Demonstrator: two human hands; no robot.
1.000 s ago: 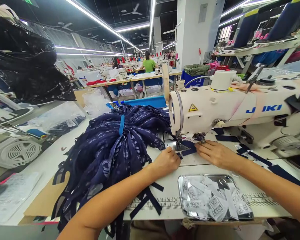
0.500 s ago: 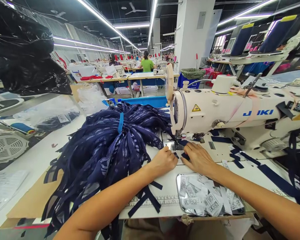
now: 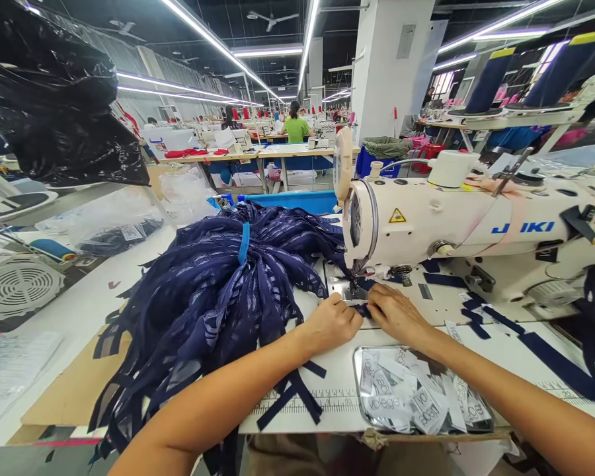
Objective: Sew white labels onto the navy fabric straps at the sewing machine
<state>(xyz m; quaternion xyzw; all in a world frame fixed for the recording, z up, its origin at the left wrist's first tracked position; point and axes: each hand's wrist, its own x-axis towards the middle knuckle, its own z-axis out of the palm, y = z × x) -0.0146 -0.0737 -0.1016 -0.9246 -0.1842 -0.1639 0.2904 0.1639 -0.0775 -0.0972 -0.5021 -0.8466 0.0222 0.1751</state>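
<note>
A short navy fabric strip [image 3: 361, 309] spans the small gap between my two hands, just in front of the sewing machine's needle area. My left hand [image 3: 333, 324] is closed, its fingertips pinching the strip's left part. On the other side my right hand [image 3: 397, 313] has its fingers curled down on the strip's right part, by the shiny metal plate [image 3: 338, 287]. The white sewing machine [image 3: 416, 218] stands right behind both hands. A big navy bundle of fabric strips [image 3: 213, 297], tied with a blue band [image 3: 244, 243], lies left of my left hand.
A metal tray [image 3: 361, 396] of printed white labels [image 3: 401, 396] sits near the table's front edge, below my right forearm. Navy offcuts [image 3: 476, 314] lie at the right. A black plastic bag [image 3: 64, 112] hangs at upper left. A person in green [image 3: 295, 127] sits farther back.
My right fingers, spread flatter before, are now curled in on the strip. The strip shows raised between both hands. The whole view has shifted slightly.
</note>
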